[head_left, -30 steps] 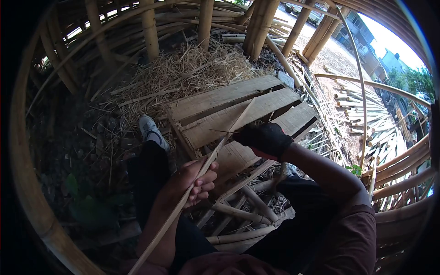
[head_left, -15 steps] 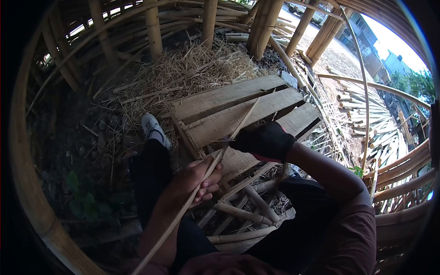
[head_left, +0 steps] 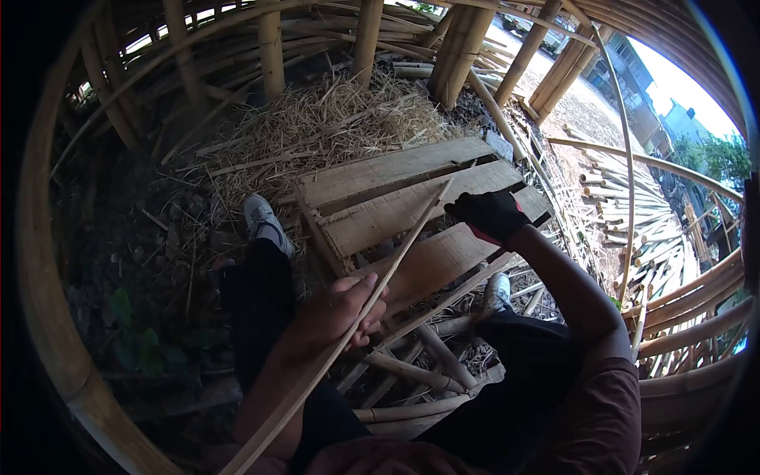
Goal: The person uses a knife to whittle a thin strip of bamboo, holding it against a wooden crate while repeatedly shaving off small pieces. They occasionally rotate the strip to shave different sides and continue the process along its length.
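My left hand (head_left: 356, 310), bare, is closed around a long, thin bamboo strip (head_left: 404, 252). The strip runs slantwise from beside my body at the lower left up over a low bench of wooden planks (head_left: 396, 176). To the right of the strip's upper part is my right hand (head_left: 489, 218), in a black glove with red on it. Its fingers are curled closed above the bench, apart from the strip, and whatever they hold is too dark to make out.
Dry shavings (head_left: 332, 119) lie heaped behind the bench. Bamboo posts (head_left: 271, 55) stand beyond, with cut bamboo poles (head_left: 641, 214) piled at the right. Crossed bamboo pieces (head_left: 416, 368) lie between my legs. My shoe (head_left: 261, 215) rests left of the bench.
My right hand has moved right and slightly up, away from the strip and my left hand. The left hand stays nearly in place, still gripping the strip.
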The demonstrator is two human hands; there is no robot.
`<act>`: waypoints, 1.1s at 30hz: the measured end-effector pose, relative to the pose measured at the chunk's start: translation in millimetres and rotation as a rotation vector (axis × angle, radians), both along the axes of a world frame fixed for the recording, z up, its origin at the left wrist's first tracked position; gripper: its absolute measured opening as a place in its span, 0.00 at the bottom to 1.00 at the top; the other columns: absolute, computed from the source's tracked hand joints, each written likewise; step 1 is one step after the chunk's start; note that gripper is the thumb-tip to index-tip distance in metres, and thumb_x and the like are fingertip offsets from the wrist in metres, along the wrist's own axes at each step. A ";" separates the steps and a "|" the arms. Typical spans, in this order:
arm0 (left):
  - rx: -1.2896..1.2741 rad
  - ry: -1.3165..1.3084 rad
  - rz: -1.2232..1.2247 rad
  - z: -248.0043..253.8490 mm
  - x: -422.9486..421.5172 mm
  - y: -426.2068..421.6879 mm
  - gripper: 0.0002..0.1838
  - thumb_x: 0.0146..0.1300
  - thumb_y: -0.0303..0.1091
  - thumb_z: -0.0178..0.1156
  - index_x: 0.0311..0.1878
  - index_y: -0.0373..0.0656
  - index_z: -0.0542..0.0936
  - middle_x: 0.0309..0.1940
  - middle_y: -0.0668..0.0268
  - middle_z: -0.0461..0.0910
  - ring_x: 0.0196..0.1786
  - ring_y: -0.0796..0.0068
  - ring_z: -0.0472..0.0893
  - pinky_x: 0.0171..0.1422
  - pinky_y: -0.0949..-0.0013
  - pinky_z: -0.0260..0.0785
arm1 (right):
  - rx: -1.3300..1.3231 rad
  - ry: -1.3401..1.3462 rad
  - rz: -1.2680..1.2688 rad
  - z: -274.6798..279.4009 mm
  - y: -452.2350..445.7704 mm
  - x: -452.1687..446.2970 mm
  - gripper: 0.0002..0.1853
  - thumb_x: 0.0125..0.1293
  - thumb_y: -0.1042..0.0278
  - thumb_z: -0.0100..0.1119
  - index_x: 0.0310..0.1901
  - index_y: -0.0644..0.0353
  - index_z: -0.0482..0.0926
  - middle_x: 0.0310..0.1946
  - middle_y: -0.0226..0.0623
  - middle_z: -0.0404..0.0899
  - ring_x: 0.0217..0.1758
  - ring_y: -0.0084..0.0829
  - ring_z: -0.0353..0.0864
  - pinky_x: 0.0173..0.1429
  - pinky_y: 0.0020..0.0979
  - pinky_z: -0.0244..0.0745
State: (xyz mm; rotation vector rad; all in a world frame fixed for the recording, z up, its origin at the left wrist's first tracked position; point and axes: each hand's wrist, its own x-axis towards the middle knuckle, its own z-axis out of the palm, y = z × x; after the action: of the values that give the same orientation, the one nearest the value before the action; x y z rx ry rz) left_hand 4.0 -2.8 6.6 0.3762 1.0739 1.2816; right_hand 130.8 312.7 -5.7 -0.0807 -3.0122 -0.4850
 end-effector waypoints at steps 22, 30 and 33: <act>0.038 -0.061 -0.014 -4.3 -4.8 -0.3 0.18 0.79 0.49 0.40 0.41 0.45 0.68 0.14 0.79 0.60 0.12 0.91 0.60 0.14 0.84 0.55 | -0.142 -0.226 -0.140 3.7 40.3 -14.6 0.17 0.74 0.59 0.47 0.60 0.34 0.77 0.41 0.32 0.82 0.38 0.40 0.84 0.38 0.38 0.80; 0.027 -0.100 0.012 -2.6 -3.0 -0.1 0.17 0.79 0.48 0.40 0.42 0.46 0.68 0.14 0.78 0.60 0.12 0.90 0.60 0.12 0.84 0.54 | -0.037 -0.126 0.028 -7.3 40.0 -9.8 0.15 0.73 0.54 0.48 0.57 0.37 0.79 0.39 0.31 0.82 0.41 0.40 0.84 0.39 0.42 0.80; 0.037 -0.086 -0.010 -5.0 -4.7 0.9 0.17 0.79 0.48 0.39 0.42 0.46 0.68 0.14 0.78 0.60 0.12 0.90 0.60 0.11 0.84 0.53 | -0.111 -0.223 -0.299 -7.5 79.4 -12.3 0.21 0.75 0.44 0.40 0.59 0.39 0.77 0.49 0.29 0.83 0.45 0.39 0.84 0.44 0.42 0.80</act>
State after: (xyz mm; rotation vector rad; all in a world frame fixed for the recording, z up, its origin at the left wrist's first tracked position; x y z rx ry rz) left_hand -0.6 -1.9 1.6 0.3509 0.9760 1.2989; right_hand 118.5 392.1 -13.2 -0.5240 -3.2598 -0.3705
